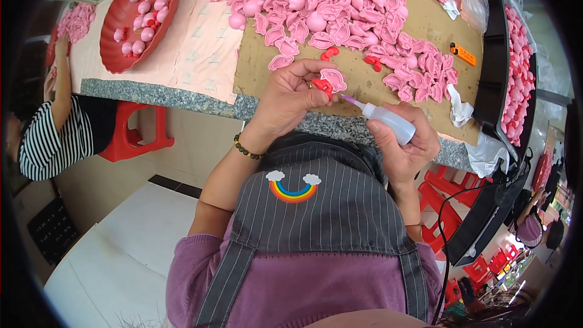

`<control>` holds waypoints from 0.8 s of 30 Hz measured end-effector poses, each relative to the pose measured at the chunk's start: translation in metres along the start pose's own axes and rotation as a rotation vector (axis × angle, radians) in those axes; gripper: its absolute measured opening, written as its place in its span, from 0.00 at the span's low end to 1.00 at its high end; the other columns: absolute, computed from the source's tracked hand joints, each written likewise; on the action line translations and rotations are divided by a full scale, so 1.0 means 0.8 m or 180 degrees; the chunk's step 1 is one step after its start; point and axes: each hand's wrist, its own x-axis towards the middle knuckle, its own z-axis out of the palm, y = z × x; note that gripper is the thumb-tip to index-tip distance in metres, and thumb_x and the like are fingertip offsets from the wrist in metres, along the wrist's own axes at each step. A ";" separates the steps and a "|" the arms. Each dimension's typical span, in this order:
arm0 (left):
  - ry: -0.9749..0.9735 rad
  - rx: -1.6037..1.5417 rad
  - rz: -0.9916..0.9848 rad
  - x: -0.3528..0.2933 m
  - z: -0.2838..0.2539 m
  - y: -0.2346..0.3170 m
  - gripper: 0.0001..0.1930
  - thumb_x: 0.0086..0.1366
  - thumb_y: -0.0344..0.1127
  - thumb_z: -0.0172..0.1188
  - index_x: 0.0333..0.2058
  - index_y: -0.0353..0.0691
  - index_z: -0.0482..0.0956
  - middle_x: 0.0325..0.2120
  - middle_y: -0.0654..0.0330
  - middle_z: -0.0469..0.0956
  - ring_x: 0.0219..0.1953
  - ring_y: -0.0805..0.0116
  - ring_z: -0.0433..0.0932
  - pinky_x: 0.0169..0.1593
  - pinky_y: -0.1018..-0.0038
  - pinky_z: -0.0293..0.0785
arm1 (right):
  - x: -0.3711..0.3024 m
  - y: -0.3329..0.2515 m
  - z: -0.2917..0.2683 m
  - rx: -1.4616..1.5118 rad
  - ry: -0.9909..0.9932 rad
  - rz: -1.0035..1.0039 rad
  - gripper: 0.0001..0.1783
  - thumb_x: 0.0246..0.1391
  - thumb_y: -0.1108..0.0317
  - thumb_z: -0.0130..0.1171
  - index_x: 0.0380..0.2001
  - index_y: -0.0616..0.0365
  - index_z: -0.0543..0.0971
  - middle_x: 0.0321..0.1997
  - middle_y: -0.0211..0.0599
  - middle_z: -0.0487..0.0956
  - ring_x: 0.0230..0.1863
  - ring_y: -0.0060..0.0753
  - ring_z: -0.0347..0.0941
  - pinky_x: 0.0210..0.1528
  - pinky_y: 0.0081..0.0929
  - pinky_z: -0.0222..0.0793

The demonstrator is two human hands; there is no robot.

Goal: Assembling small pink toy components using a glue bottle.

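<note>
My left hand pinches a small pink plastic shell piece together with a red bow, above the table's front edge. My right hand is wrapped round a translucent squeeze bottle, tilted so that its purple nozzle points at the red bow. Whether the nozzle touches the bow I cannot tell. Beyond my hands, a loose red bow and a second red bow lie on the brown cardboard. A large heap of pink shell pieces spreads across the cardboard's far side.
At the left a red oval tray holds several pink balls with red bows. An orange-and-black tool and a crumpled white tissue lie to the right, beside a black bin wall. A co-worker in a striped sleeve sits at far left.
</note>
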 end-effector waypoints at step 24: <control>-0.0171 0.0144 -0.0151 -0.003 -0.001 0.001 0.23 0.51 0.19 0.58 0.48 0.30 0.68 0.41 0.50 0.74 0.35 0.68 0.78 0.39 0.76 0.76 | -0.001 0.000 0.003 0.0076 0.0068 0.0068 0.13 0.39 0.73 0.67 0.30 0.66 0.76 0.27 0.32 0.75 0.27 0.17 0.68 0.30 0.14 0.63</control>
